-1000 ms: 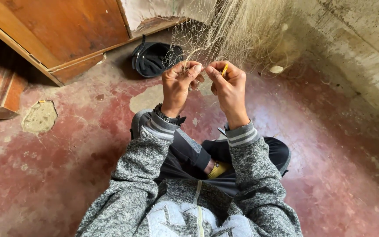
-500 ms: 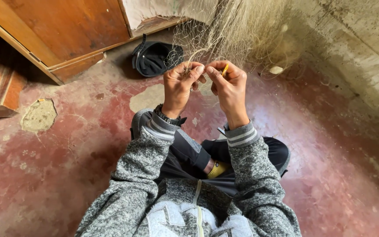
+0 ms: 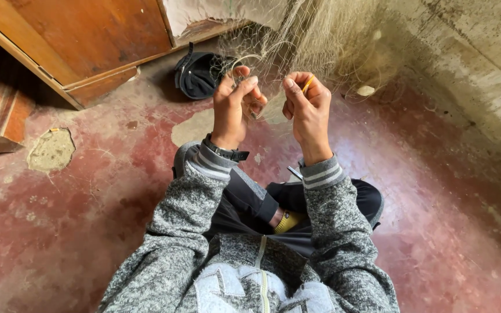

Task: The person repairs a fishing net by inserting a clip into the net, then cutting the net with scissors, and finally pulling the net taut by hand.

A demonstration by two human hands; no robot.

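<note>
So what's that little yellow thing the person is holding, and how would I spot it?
Find the pale net hanging by the concrete wall. In front of it the two hands are raised; look at the right hand. The yellow tool is a thin stick poking from between its fingertips, the only bright yellow thing up by the net.

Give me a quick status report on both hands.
Left hand pinching fishing net. Right hand gripping small yellow tool in its fingers. Nothing blocking.

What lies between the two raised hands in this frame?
In the head view, only fine strands of the net cross the narrow gap between the left hand and the right hand; the reddish floor shows behind.
</note>
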